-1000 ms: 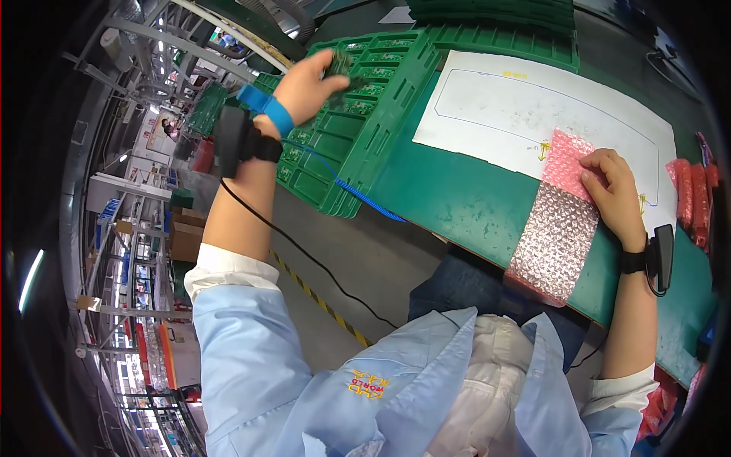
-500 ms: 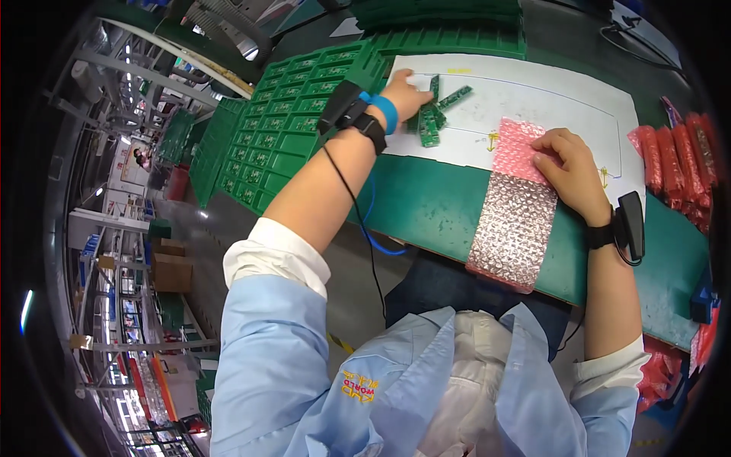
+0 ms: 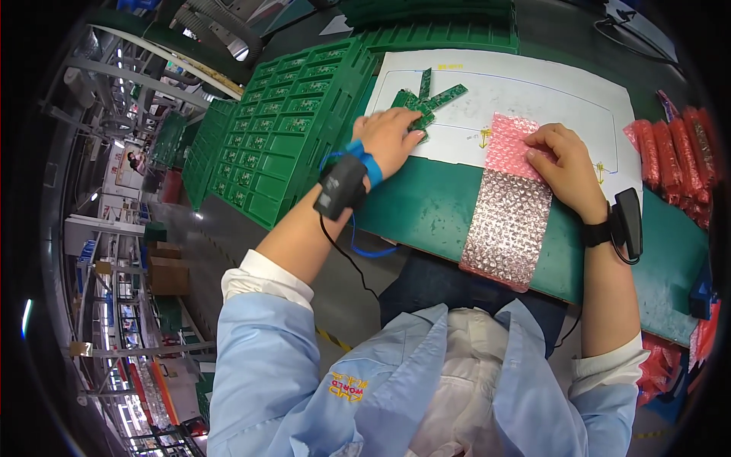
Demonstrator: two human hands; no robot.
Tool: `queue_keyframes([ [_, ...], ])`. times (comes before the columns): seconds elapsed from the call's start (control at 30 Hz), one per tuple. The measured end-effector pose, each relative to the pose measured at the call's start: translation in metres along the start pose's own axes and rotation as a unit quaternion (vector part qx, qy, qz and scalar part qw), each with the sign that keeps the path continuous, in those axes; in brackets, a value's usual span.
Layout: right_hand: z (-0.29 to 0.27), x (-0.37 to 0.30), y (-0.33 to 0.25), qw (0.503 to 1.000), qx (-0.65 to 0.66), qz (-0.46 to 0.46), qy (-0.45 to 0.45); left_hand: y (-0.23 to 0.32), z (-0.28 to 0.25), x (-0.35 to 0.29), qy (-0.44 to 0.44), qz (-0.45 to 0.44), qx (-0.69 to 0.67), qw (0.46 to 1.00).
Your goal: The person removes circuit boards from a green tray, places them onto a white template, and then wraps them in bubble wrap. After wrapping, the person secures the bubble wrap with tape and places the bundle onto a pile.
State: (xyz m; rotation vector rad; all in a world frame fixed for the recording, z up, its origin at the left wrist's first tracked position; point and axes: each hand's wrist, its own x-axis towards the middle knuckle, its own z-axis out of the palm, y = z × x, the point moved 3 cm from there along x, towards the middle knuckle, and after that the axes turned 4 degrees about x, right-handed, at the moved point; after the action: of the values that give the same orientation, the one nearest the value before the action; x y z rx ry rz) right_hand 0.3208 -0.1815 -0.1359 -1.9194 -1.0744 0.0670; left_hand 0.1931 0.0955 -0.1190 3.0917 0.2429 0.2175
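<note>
My left hand (image 3: 390, 139) is over the left side of a small pile of green circuit boards (image 3: 428, 107). Its thumb and fingers are bent around the near end of the boards, and the palm side is hidden. The narrow boards lie crossed on a white sheet (image 3: 548, 95). On the right, my right hand (image 3: 565, 164) has thumb and fingers closed at the edge of a bubble wrap bag (image 3: 506, 221). The bag has a pink upper part and a silvery lower part that reaches over the table's front edge.
Green compartment trays (image 3: 285, 122) with circuit boards stand at the left. Several filled pink bubble wrap bags (image 3: 674, 156) lie at the right end of the green table (image 3: 426, 186). A blue cord (image 3: 365, 250) and a black cable hang from my left wrist.
My left hand has come back toward me, from the far left of the pile to its near side, and its fingers have bent in. My right hand stays on the bag.
</note>
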Motion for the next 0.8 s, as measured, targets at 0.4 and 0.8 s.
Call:
queue_keyframes([
  [0.4, 0.002, -0.001, 0.002, 1.0, 0.0, -0.008, 0.001, -0.011, -0.09, -0.049, 0.252, 0.002, -0.128, 0.959],
  [0.8, 0.002, 0.0, 0.001, 1.0, 0.001, -0.024, -0.006, -0.192, -0.141, -0.08, 0.049, -0.102, 0.022, 0.993],
])
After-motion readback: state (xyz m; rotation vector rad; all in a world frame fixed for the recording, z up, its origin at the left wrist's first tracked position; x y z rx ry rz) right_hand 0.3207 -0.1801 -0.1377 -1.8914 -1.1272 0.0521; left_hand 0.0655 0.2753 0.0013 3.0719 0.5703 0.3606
